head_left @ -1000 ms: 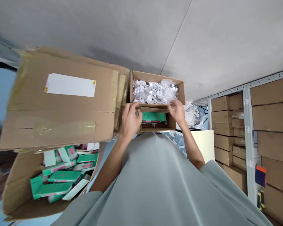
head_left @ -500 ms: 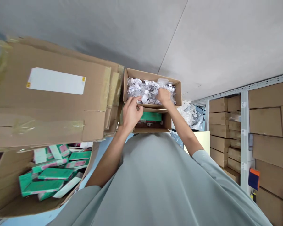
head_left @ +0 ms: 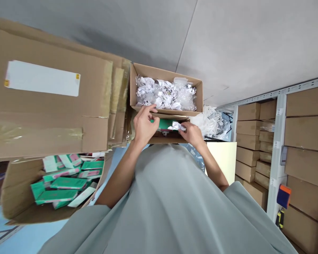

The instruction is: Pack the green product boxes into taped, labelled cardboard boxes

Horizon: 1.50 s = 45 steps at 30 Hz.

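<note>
A small open cardboard box (head_left: pixel 172 139) sits in front of me with a green packet (head_left: pixel 165 124) inside. My left hand (head_left: pixel 143 125) grips the box's left edge, fingers curled over it. My right hand (head_left: pixel 189 133) is closed on a crumpled white paper wad (head_left: pixel 176 125), held over the green packet. Just beyond stands a second open box (head_left: pixel 198 95) filled with crumpled white paper and clear plastic (head_left: pixel 165 95).
A large cardboard carton with a white label (head_left: pixel 42 78) fills the left. Below it an open carton (head_left: pixel 18 204) holds several green and pink packets (head_left: pixel 66 183). Shelves of brown boxes (head_left: pixel 304 130) stand at the right, and loose white paper (head_left: pixel 212 121) lies beside them.
My right hand reached into the far box of crumpled paper, then came back with a paper wad to the near box. My left hand stayed on the near box's edge.
</note>
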Motion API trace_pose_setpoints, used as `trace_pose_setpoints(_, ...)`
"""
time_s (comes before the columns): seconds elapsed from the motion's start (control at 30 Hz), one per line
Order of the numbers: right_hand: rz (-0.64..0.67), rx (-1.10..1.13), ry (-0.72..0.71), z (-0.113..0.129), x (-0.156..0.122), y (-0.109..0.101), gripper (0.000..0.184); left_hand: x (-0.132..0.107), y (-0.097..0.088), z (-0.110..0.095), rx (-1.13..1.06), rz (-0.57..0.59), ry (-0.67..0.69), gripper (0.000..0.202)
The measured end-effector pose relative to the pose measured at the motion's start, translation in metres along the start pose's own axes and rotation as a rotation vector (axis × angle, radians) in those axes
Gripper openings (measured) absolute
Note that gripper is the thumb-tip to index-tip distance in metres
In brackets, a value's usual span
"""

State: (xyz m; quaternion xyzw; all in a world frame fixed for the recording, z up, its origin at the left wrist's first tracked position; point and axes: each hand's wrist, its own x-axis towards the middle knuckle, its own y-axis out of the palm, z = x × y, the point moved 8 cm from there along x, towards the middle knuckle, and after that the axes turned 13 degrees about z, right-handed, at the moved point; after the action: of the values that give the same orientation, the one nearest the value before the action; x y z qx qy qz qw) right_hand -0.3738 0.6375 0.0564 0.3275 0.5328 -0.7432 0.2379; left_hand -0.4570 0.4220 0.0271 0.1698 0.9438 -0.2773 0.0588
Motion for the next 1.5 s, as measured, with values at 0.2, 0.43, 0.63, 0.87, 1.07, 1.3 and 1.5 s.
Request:
trace_pose_setpoints(0.2, 0.026, -0.094, 0.064, 0.008, 0.022, 0.027, 0.032, -0.002, 0.001, -0.004, 0.003, -0.004, 0.018, 0.061)
trace_pose_setpoints(0.43, -0.169, -0.039, -0.038, 0.026, 0.025, -0.034, 0.038, -0.002, -0.010, -0.004, 0.009, -0.069, 0.038, 0.062)
trace_pose_setpoints(0.63, -0.267, -0.060, -0.094, 0.047, 0.108, -0.095, 0.040, 0.004, -0.018, -0.007, 0.011, -0.106, 0.021, 0.061)
trace_pose_setpoints(0.87, -0.099, -0.224, -0.010, 0.065, 0.194, -0.099, 0.044, 0.003, -0.019, -0.017, -0.028, -0.094, 0.021, 0.060)
trace_pose_setpoints(1.07, -0.075, -0.261, -0.033, 0.061, 0.191, -0.097, 0.040, -0.004, -0.023, -0.019, -0.043, -0.089, -0.021, 0.060)
trace_pose_setpoints(1.3, -0.233, -0.110, -0.039, 0.038, 0.095, -0.089, 0.052, -0.015, -0.025, -0.005, -0.072, -0.090, -0.064, 0.058)
trace_pose_setpoints(1.5, -0.098, 0.033, -0.211, 0.029, 0.002, -0.015, 0.049, -0.029, -0.022, 0.010, -0.096, -0.113, -0.111, 0.061)
